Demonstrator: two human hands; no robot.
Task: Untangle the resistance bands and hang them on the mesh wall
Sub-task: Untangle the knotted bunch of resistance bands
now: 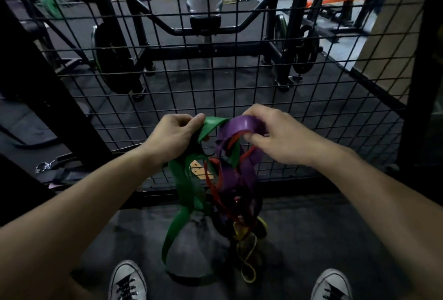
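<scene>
A tangle of resistance bands hangs between my hands in front of the black mesh wall (239, 79). My left hand (173, 135) grips the top of a wide green band (185, 187), whose loop drops toward the floor. My right hand (275, 135) pinches a wide purple band (237, 127) at its upper bend. A thin red band (215, 194) winds through the purple one. A yellow band (248, 251) trails on the floor below the knot. Nothing hangs on the mesh.
My two grey sneakers (127, 280) stand on the dark rubber floor near the lower edge. Behind the mesh are a black rack with weight plates (112, 60) and a bench. A metal clip (43, 166) lies at the left.
</scene>
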